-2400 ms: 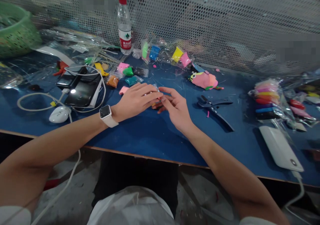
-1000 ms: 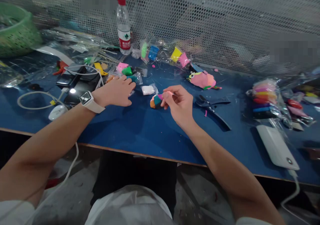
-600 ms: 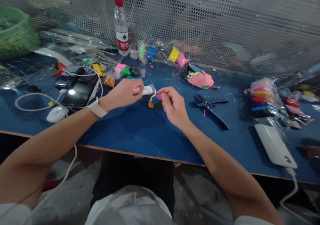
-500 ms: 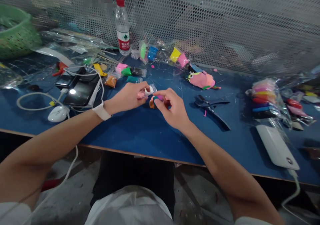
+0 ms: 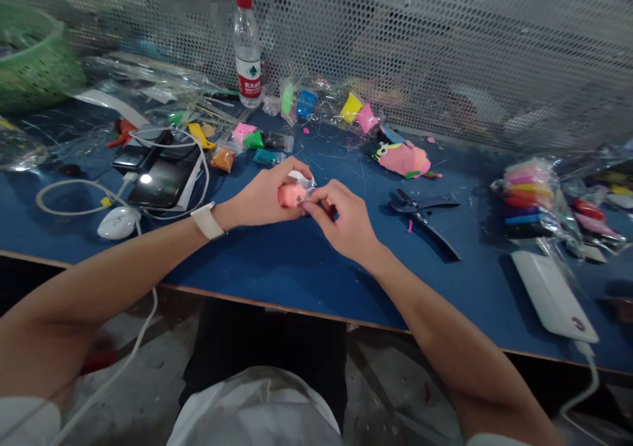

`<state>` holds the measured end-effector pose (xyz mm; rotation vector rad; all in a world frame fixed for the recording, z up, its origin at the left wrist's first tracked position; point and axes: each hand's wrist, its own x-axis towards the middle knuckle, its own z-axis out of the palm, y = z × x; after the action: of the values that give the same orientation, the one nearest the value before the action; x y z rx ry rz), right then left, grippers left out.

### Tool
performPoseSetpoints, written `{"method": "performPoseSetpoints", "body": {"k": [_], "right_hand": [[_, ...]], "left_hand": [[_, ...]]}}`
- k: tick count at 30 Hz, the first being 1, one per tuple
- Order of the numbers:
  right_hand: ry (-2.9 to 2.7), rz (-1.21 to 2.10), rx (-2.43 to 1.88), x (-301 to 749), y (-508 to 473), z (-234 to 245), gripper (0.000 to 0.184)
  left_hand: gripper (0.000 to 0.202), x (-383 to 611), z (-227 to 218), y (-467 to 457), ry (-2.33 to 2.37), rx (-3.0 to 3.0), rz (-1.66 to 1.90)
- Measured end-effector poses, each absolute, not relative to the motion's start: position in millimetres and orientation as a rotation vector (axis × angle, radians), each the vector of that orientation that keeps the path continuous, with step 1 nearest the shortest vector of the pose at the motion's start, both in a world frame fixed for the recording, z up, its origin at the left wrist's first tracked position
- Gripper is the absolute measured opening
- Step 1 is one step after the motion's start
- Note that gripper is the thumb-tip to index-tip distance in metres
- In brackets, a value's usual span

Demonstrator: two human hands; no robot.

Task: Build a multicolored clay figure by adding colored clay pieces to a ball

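My left hand (image 5: 270, 195) is closed around a small clear packet of coral-pink modelling clay (image 5: 291, 195), its thumb and fingers curled about the sides. With thumb and forefinger pinched, my right hand (image 5: 343, 220) grips the clear plastic at the packet's right end. Both hands are over the blue table, close to each other. Behind them lie small bags of clay: an orange one (image 5: 223, 159), a green one (image 5: 254, 140) and a teal one (image 5: 268, 158). A pink clay fish-like figure (image 5: 403, 159) with a white eye rests beyond my right hand.
Dark-handled pliers or cutters (image 5: 425, 215) lie right of my hands. Farther right are a stack of coloured clay packs (image 5: 528, 198) and a white power bank (image 5: 554, 294). A water bottle (image 5: 248, 57) stands near the mesh panel. Phones (image 5: 161, 182) and cables lie left, before a green basket (image 5: 39, 63).
My left hand has turned, so more of the pink clay packet shows. The right fingers now pinch its plastic. A multicoloured clay piece beneath them is now mostly hidden.
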<state>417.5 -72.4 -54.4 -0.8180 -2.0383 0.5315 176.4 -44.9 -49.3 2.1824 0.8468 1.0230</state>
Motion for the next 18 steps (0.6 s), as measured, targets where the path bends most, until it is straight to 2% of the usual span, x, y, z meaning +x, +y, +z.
{"method": "performPoseSetpoints", "body": {"k": [4,6,8,12,18], "right_hand": [[-1.828,0.698,-0.885,417.1,-71.7,-50.0,0.044],[-1.798,0.723,-0.875,417.4,-72.2,-48.7,0.047],[-1.814,0.655,-0.83,418.4,-72.8,-48.3,0.041],[-1.95,0.528,-0.66,422.1,-72.7,-49.1,0.017],[-2.01,0.334,-0.687,424.3,-70.5,-52.5,0.019]], "left_hand": [[0.049,175.4,-52.0,-39.1,0.755,1.939,1.081],[0.048,176.4,-52.2,-38.3,0.691,1.881,1.07],[0.047,177.8,-52.6,-38.5,0.669,1.854,1.057],[0.049,178.9,-57.0,-38.0,0.7,1.834,1.042],[0.045,175.1,-62.4,-34.3,0.684,1.84,0.982]]}}
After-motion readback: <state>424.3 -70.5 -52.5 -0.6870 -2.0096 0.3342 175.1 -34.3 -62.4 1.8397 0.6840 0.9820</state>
